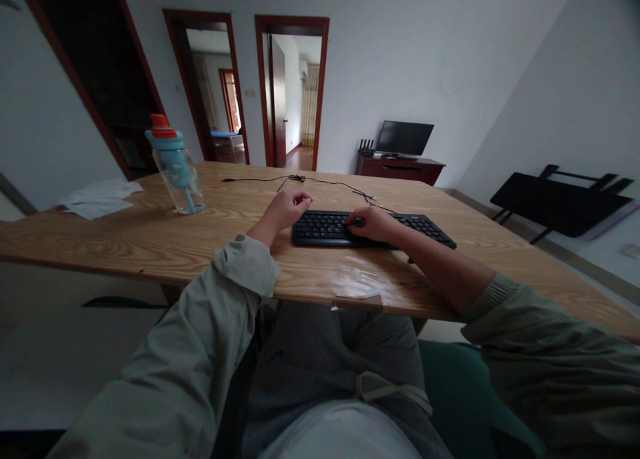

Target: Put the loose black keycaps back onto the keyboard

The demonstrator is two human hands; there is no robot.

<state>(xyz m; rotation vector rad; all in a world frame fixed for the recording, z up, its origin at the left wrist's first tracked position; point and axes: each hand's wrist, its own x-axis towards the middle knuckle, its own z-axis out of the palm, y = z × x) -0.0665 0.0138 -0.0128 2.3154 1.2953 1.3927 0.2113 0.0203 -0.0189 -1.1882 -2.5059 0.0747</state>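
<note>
Okay, so from my remote seat the near edge of the wooden table [310,282] comes first, then the black computer keyboard [320,230], long axis running left to right. My right hand [376,223] is the nearer one, over its middle with fingers curled down; can't tell if they're pinching anything. My left hand [289,209] is loosely curled just beside the left end, contents hidden too. Beyond that there's a thin black cable [299,178], then a monitor [405,138] way back.

2 grey-green sleeves [185,339], grey trousers [320,366], pale drawstring [393,391], whitish top [340,436].
</note>
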